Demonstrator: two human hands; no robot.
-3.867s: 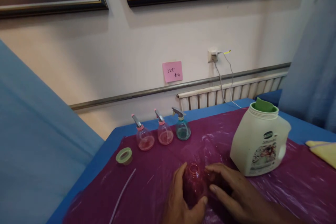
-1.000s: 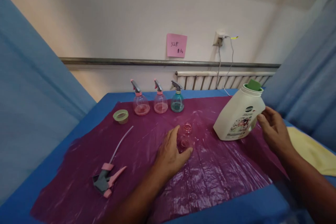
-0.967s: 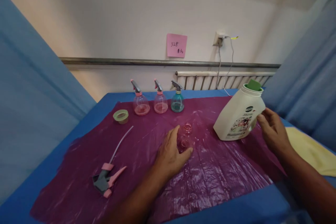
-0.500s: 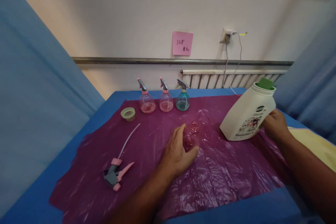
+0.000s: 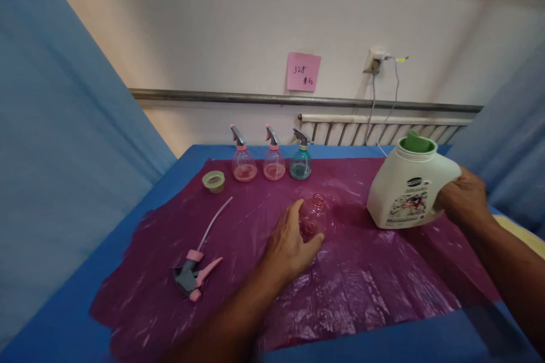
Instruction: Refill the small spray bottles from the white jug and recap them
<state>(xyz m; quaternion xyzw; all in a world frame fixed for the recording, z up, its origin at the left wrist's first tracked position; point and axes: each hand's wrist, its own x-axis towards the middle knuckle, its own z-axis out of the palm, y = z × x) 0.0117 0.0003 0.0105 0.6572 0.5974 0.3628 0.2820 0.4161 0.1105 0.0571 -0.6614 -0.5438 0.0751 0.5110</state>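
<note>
My left hand curves its fingers and thumb round a clear pink spray bottle body, which stands upright with its neck uncovered. On the right, my right hand grips the handle of a large white jug. That jug leans slightly, its mouth uncapped with a green piece inside the opening; I cannot tell whether its base touches the sheet. A loose grey and pink spray head with its tube lies on the purple sheet, left of my left hand.
Two pink spray bottles and a teal spray bottle stand along the back. A pale green cup-like cap sits at the back left. Blue curtains hang at both sides. Behind are a metal rail and cables.
The white jug has swung more upright, its handle side now showing, as my right hand shifted slightly rightward. My left hand stays at the pink bottle. The view has shifted slightly.
</note>
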